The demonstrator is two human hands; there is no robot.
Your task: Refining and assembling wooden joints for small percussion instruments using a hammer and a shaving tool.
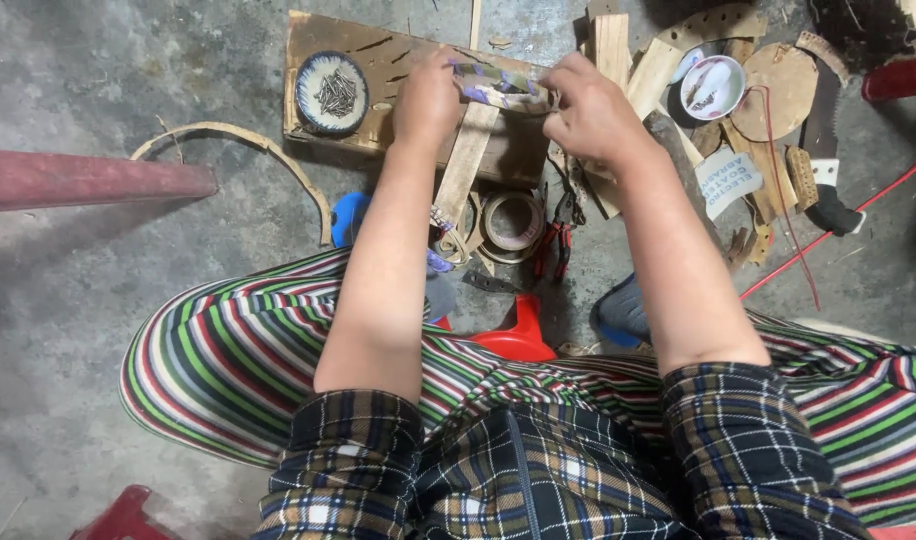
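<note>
Rough concrete floor lies under the wooden board (398, 95), above which I pinch a patterned strip (498, 88) between left hand (428, 100) and right hand (593, 110), fingers closed on its ends; I judge even tension keeps it flat beside the nail bowl (331, 92).

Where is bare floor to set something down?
Bare concrete floor lies left of the wooden board, above the red pipe. Right of the right hand it is crowded: wood scraps, white bowl, saw, red wire. Pliers and tape roll fill the middle.

Striped trousers (238, 350), plaid sleeves (353, 460), red pliers (553, 240).
</note>
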